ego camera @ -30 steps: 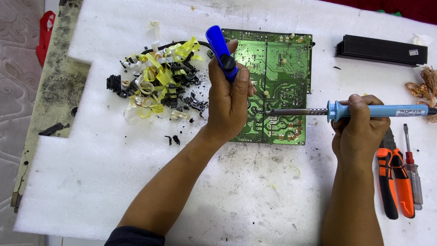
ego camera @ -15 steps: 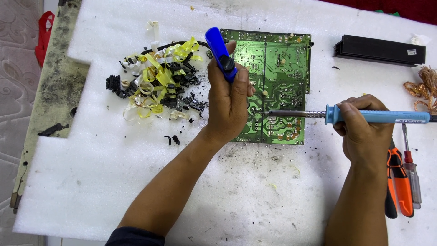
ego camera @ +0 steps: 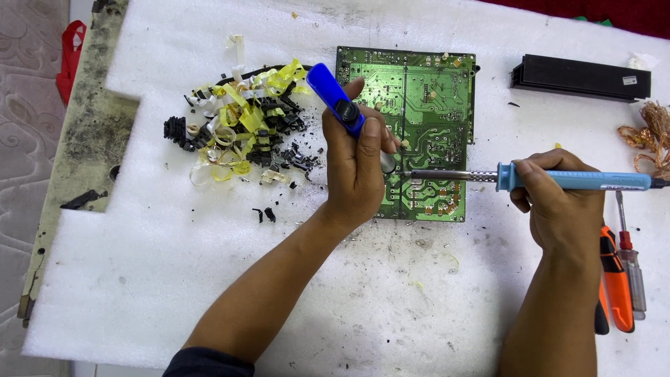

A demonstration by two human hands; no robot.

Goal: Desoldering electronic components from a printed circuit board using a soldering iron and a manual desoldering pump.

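1. Head view, hands: left hand (ego camera: pixel 357 167) is closed around a blue desoldering pump (ego camera: pixel 336 106), its nozzle set down on the green circuit board (ego camera: pixel 426 98); right hand (ego camera: pixel 555 202) grips a blue-handled soldering iron (ego camera: pixel 572 180), whose metal tip lies level and meets the board just beside the pump nozzle.
2. Board: lies solder side up at 12 o'clock from the hands, flat on the surface.
3. Progress, judged: a scrap heap of black parts and yellow tape (ego camera: pixel 244 129) at 10 o'clock suggests much stripping is done; the board's joints are mostly untouched.
4. Surface: white foam sheet (ego camera: pixel 174 279), speckled with black crumbs.
5. Surroundings: black heatsink bar (ego camera: pixel 579 77) at 1 o'clock; copper wire tangle (ego camera: pixel 649 136) at 2 o'clock; orange pliers (ego camera: pixel 615 279) and a screwdriver (ego camera: pixel 631 258) at 4 o'clock; patterned floor covering (ego camera: pixel 28 139) at 9 o'clock.
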